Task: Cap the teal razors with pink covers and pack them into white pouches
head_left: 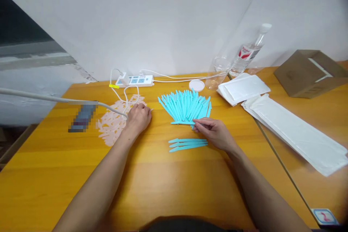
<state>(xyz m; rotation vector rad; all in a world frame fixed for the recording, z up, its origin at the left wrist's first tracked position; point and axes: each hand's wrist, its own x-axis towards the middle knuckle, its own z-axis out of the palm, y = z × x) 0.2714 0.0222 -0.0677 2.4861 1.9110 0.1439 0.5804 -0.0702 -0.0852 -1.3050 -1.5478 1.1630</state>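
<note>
1. The right hand grasps one blue stick by its right end, pinched between thumb and fingertips; the stick lies crosswise at the near edge of the blue pile, and whether it touches the pile is hard to tell
2. The left hand has its fingers curled down at the right edge of the pink pile; whether it grips a piece there cannot be told, as the palm is hidden
3. Nearer the person than the blue pile, three sticks lie side by side on the desk, roughly parallel, just beside the right hand
4. The blue stick looks like thin moulded plastic: very light, fairly stiff, perhaps able to flex a little along its length. Its smooth face may be slippery, and the slim shaped tip at the left seems the weakest part
5. The broader right end, where the fingertips are, seems a sound place to hold it; a light pinch should do, though the free end may swing if the grip is loose
6. In the blue pile the sticks fan out and overlap, so one is probably best taken by an exposed end; the pink pieces lie flatter and may need a fingertip to lift an edge
</note>
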